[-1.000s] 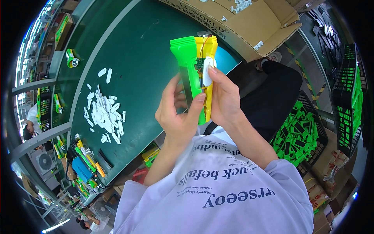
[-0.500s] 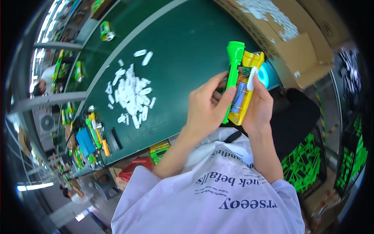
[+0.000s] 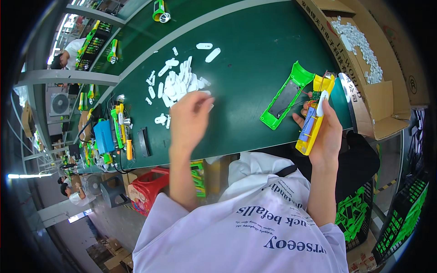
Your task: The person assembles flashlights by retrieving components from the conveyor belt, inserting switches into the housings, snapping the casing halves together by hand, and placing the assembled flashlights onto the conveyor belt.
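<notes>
Gripping a yellow casing half, the right hand holds it upright just over the near edge of the dark green desk; a white oblong button piece sits against its upper face, and thin wires run from it to a green casing half lying open on the desk just beside it. The left hand is blurred, fingers curled loosely over the edge of a heap of small white plastic pieces; whether it grips one cannot be told. At the right stands an open brown cardboard box with more white pieces inside and dark print along its flap.
</notes>
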`<action>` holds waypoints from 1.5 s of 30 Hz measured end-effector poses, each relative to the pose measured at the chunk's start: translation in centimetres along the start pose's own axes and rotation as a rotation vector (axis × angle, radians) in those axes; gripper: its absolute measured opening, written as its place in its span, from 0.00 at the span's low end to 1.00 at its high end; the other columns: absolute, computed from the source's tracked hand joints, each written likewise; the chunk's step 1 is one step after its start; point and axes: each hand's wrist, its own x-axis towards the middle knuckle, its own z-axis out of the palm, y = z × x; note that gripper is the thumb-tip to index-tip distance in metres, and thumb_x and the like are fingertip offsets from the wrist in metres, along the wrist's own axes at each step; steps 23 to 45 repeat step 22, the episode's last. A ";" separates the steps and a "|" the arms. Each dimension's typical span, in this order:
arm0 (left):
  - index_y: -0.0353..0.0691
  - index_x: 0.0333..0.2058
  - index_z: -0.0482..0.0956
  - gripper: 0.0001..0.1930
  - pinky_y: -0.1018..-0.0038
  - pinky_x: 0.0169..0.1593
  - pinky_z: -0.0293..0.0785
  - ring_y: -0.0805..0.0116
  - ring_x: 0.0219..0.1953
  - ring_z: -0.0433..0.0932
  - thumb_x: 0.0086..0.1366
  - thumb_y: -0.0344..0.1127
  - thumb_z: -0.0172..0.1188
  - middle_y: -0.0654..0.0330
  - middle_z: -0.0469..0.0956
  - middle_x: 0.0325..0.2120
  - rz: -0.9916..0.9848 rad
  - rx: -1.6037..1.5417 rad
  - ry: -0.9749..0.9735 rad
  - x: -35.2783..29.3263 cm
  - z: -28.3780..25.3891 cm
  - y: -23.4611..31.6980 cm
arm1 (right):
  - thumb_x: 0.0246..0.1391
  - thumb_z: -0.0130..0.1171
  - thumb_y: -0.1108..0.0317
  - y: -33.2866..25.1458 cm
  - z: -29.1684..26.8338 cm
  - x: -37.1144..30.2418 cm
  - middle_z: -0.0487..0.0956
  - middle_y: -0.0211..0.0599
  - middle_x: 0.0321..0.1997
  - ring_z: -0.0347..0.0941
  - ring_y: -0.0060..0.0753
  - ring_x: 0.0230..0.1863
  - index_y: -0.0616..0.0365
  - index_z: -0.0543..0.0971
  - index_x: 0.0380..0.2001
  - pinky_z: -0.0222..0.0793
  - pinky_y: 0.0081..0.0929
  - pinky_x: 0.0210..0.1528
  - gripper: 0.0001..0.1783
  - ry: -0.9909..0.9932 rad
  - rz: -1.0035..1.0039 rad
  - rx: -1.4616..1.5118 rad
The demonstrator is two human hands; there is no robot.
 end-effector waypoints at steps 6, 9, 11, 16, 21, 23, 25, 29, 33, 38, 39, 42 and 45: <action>0.30 0.33 0.78 0.08 0.66 0.33 0.73 0.57 0.29 0.79 0.55 0.27 0.66 0.51 0.79 0.28 0.063 0.252 -0.218 -0.6 -0.8 -1.5 | 0.63 0.50 0.55 0.3 -0.2 0.2 0.73 0.35 0.36 0.70 0.27 0.39 0.61 0.71 0.52 0.72 0.36 0.49 0.22 -0.032 -0.002 -0.012; 0.29 0.32 0.77 0.10 0.64 0.34 0.74 0.53 0.28 0.78 0.54 0.27 0.67 0.49 0.78 0.27 0.011 0.257 -0.216 -0.2 -0.9 -2.3 | 0.63 0.50 0.55 0.4 -0.5 0.0 0.74 0.36 0.36 0.70 0.27 0.39 0.62 0.71 0.52 0.72 0.36 0.49 0.23 -0.039 0.012 0.018; 0.29 0.34 0.78 0.09 0.66 0.34 0.74 0.57 0.28 0.79 0.55 0.26 0.65 0.50 0.80 0.28 -0.028 0.255 -0.240 0.0 -1.1 -1.7 | 0.63 0.50 0.55 0.4 -0.8 0.0 0.74 0.36 0.35 0.70 0.27 0.39 0.63 0.71 0.52 0.72 0.37 0.50 0.23 -0.039 0.006 0.024; 0.32 0.38 0.81 0.11 0.76 0.35 0.75 0.72 0.29 0.80 0.54 0.21 0.65 0.57 0.82 0.30 -0.195 -0.273 -0.317 -1.2 -0.5 0.3 | 0.63 0.50 0.55 0.6 -1.4 0.3 0.75 0.35 0.35 0.71 0.27 0.39 0.64 0.71 0.53 0.72 0.38 0.51 0.24 -0.081 0.008 0.085; 0.32 0.41 0.79 0.12 0.80 0.39 0.74 0.75 0.34 0.79 0.57 0.21 0.66 0.59 0.80 0.32 0.104 -0.322 -0.336 -2.0 0.0 1.6 | 0.67 0.44 0.55 0.5 -1.3 0.1 0.72 0.35 0.37 0.70 0.26 0.38 0.66 0.69 0.55 0.70 0.36 0.50 0.25 -0.106 0.014 0.092; 0.32 0.41 0.79 0.12 0.80 0.39 0.74 0.75 0.34 0.79 0.57 0.21 0.66 0.59 0.80 0.32 0.104 -0.326 -0.338 -2.0 0.2 1.6 | 0.66 0.44 0.55 0.4 -1.4 0.0 0.72 0.35 0.37 0.70 0.26 0.39 0.66 0.69 0.55 0.70 0.36 0.50 0.25 -0.114 0.019 0.092; 0.32 0.41 0.79 0.12 0.80 0.39 0.74 0.75 0.34 0.79 0.57 0.21 0.66 0.59 0.80 0.32 0.104 -0.326 -0.338 -2.0 0.2 1.6 | 0.66 0.44 0.55 0.4 -1.4 0.0 0.72 0.35 0.37 0.70 0.26 0.39 0.66 0.69 0.55 0.70 0.36 0.50 0.25 -0.114 0.019 0.092; 0.32 0.41 0.79 0.12 0.80 0.39 0.74 0.75 0.34 0.79 0.57 0.21 0.66 0.59 0.80 0.32 0.104 -0.326 -0.338 -2.0 0.2 1.6 | 0.66 0.44 0.55 0.4 -1.4 0.0 0.72 0.35 0.37 0.70 0.26 0.39 0.66 0.69 0.55 0.70 0.36 0.50 0.25 -0.114 0.019 0.092; 0.32 0.41 0.79 0.12 0.80 0.39 0.74 0.75 0.34 0.79 0.57 0.21 0.66 0.59 0.80 0.32 0.104 -0.326 -0.338 -2.0 0.2 1.6 | 0.66 0.44 0.55 0.4 -1.4 0.0 0.72 0.35 0.37 0.70 0.26 0.39 0.66 0.69 0.55 0.70 0.36 0.50 0.25 -0.114 0.019 0.092; 0.32 0.41 0.79 0.12 0.80 0.39 0.74 0.75 0.34 0.79 0.57 0.21 0.66 0.59 0.80 0.32 0.104 -0.326 -0.338 -2.0 0.2 1.6 | 0.66 0.44 0.55 0.4 -1.4 0.0 0.72 0.35 0.37 0.70 0.26 0.39 0.66 0.69 0.55 0.70 0.36 0.50 0.25 -0.114 0.019 0.092; 0.32 0.41 0.79 0.12 0.80 0.39 0.74 0.75 0.34 0.79 0.57 0.21 0.66 0.59 0.80 0.32 0.104 -0.326 -0.338 -2.0 0.2 1.6 | 0.66 0.44 0.55 0.4 -1.4 0.0 0.72 0.35 0.37 0.70 0.26 0.39 0.66 0.69 0.55 0.70 0.36 0.50 0.25 -0.114 0.019 0.092; 0.32 0.41 0.79 0.12 0.80 0.39 0.74 0.75 0.34 0.79 0.57 0.21 0.66 0.59 0.80 0.32 0.104 -0.326 -0.338 -2.0 0.2 1.6 | 0.66 0.44 0.55 0.4 -1.4 0.0 0.72 0.35 0.37 0.70 0.26 0.39 0.66 0.69 0.55 0.70 0.36 0.50 0.25 -0.114 0.019 0.092; 0.32 0.41 0.79 0.12 0.80 0.39 0.74 0.75 0.34 0.79 0.57 0.21 0.66 0.59 0.80 0.32 0.104 -0.326 -0.338 -2.0 0.2 1.6 | 0.66 0.44 0.55 0.4 -1.4 0.0 0.72 0.35 0.37 0.70 0.26 0.39 0.66 0.69 0.55 0.70 0.36 0.50 0.25 -0.114 0.019 0.092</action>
